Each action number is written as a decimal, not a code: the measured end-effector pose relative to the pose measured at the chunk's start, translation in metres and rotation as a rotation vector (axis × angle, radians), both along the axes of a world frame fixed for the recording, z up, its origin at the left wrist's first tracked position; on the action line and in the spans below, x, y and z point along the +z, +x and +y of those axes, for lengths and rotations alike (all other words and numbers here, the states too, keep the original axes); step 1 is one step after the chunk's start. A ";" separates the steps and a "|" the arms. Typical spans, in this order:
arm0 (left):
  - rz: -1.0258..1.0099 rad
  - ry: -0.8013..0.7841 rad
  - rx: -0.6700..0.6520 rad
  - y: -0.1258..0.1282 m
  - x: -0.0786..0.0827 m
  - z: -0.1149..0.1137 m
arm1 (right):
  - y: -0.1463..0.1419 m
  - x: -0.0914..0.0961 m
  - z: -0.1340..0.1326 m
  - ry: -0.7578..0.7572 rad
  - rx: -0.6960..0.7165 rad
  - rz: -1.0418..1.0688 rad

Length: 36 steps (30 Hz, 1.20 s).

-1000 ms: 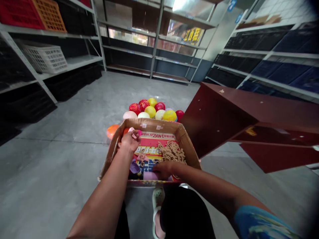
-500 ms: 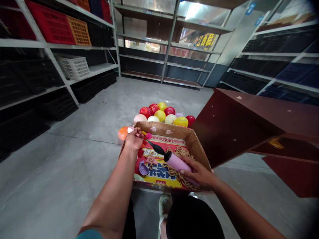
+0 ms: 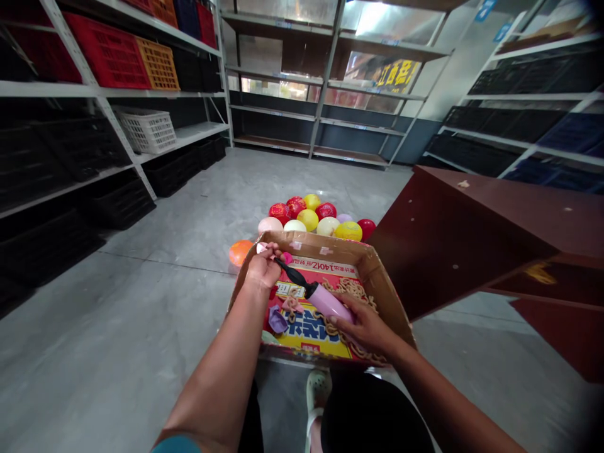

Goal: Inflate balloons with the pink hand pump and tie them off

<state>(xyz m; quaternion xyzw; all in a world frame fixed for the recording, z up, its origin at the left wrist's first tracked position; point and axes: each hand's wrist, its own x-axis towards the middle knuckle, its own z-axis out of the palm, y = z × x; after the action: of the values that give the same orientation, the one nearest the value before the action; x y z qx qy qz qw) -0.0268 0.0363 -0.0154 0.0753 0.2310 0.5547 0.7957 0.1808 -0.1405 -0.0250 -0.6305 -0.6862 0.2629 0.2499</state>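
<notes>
Left hand [image 3: 264, 269] pinches a pale balloon [image 3: 261, 248] by the box's [image 3: 389, 289] far-left corner, right hand [image 3: 365, 322] clamps the pump [image 3: 326, 301] over it; a slack pinch could drop the balloon outside.

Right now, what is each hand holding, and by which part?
The right hand grips the lilac pump by its barrel. The left hand pinches what looks like a limp pale pink balloon; which part is hidden.
</notes>
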 end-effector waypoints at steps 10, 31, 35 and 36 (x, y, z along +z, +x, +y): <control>0.191 -0.093 0.060 0.018 0.006 -0.010 | -0.016 0.001 0.010 0.009 -0.022 -0.015; 0.179 -0.117 -0.194 0.034 0.009 -0.015 | -0.019 0.005 0.008 -0.124 -0.106 -0.404; 0.229 -0.102 -0.050 0.041 0.017 -0.015 | -0.002 0.008 -0.007 -0.177 -0.151 -0.465; 0.232 -0.099 -0.021 0.041 0.018 -0.013 | 0.004 0.009 -0.011 -0.178 -0.144 -0.470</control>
<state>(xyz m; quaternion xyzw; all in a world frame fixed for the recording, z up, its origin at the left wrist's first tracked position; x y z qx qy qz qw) 0.0141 0.0232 0.0031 0.1020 0.3478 0.5218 0.7722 0.1851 -0.1516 -0.0160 -0.7410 -0.6529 0.1503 0.0452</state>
